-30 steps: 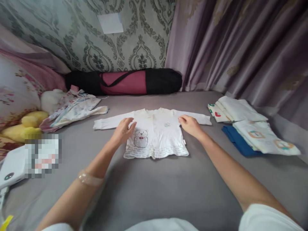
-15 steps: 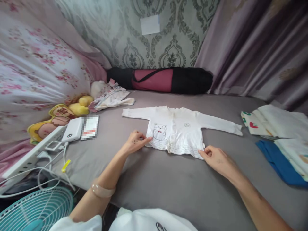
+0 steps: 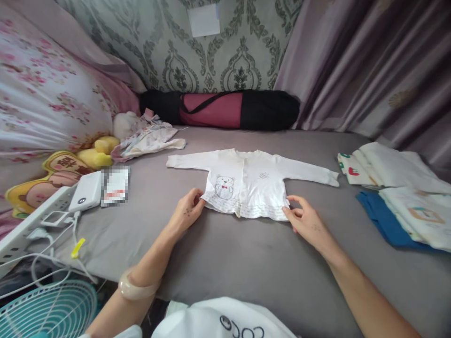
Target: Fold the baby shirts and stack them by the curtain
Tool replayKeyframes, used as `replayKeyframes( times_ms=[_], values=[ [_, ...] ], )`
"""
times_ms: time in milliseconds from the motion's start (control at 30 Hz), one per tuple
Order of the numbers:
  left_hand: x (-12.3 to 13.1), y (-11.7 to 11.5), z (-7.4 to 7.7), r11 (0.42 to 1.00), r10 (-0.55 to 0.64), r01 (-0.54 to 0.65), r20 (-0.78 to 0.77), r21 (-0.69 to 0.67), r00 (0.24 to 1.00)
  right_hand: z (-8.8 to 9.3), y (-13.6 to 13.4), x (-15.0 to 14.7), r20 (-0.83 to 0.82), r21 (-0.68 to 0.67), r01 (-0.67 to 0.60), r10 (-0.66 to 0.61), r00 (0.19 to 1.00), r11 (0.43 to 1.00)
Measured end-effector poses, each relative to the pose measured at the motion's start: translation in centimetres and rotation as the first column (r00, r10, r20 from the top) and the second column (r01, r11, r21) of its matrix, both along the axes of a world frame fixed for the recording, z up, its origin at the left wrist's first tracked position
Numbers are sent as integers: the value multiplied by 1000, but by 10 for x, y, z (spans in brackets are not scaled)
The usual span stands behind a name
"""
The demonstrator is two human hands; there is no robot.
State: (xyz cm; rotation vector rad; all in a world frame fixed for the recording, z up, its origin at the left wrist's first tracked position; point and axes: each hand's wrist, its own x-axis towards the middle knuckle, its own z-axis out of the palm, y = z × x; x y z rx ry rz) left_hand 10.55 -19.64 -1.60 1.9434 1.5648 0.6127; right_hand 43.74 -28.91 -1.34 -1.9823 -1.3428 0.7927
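A small white long-sleeved shirt (image 3: 250, 180) with a bear print lies spread flat, sleeves out, on the grey bed sheet (image 3: 229, 263). My left hand (image 3: 186, 212) is at the shirt's lower left hem corner, fingertips pinched on the fabric; a pale bangle sits on that wrist. At the lower right hem corner, my right hand (image 3: 306, 221) has its thumb and fingers curled round the hem edge.
A black and pink roll bag (image 3: 225, 110) lies along the wall. Folded clothes (image 3: 391, 169) and a blue garment (image 3: 378, 220) sit at the right. On the left are crumpled clothes (image 3: 148, 138), plush toys (image 3: 95, 152), a power bank (image 3: 86, 197), a power strip (image 3: 21, 230) and a fan (image 3: 45, 310).
Both hands slid from the shirt's shoulders down to its lower hem corners and stay there. The camera view swung left, then a little back.
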Motion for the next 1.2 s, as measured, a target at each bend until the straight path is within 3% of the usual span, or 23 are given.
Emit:
replayKeyframes(
  times_ms=[200,333,667,933,1100,1200],
  values=[
    [-3,-2,1,993,-86,91,-75,70,993,-2,-2,8,111,95,-56,45,993,994],
    [-16,4,5,991,-77,91,-138,99,987,1,-5,10,224,36,-38,29,974,999],
    [-21,10,1,940,-288,324,-252,111,924,6,-9,9,394,-102,-100,133,910,990],
    [-31,7,20,935,-353,348,-74,-67,933,14,-9,29,302,-155,-202,241,922,967],
    [-26,11,16,980,-188,184,-50,-81,981,33,1,24,409,-41,-198,197,891,979],
    [-20,11,11,987,-134,132,-25,-87,991,39,11,-2,395,63,-316,267,879,947]
  ],
)
